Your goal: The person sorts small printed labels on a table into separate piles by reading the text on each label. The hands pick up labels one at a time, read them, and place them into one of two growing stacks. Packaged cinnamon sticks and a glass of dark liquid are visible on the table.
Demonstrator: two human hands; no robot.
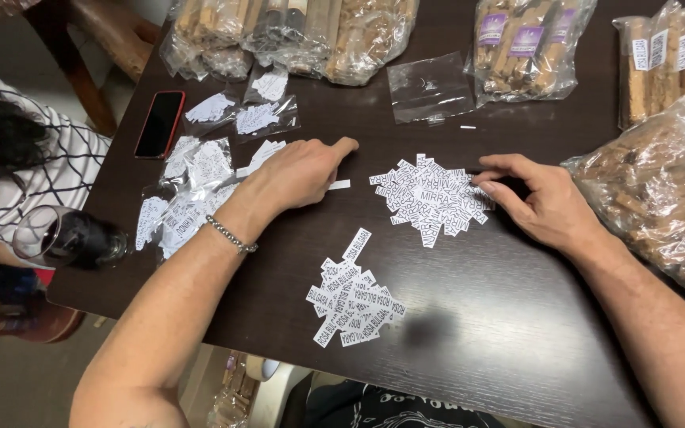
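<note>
My left hand (303,170) lies palm down on the dark wooden table (509,317), its fingertips pressing a single white paper label strip (341,185). A metal bracelet circles that wrist. My right hand (541,200) rests at the right edge of a heap of small white printed paper labels (430,198), the fingers curled and touching the pile's outer slips. A second heap of printed labels (354,301) lies nearer to me, between my forearms.
Clear bags of brown sticks line the far edge (279,32) and right side (660,190). An empty clear bag (428,87), small bags of labels (200,182), a red-cased phone (160,123). At left, a person in a patterned top holds a wine glass (65,236).
</note>
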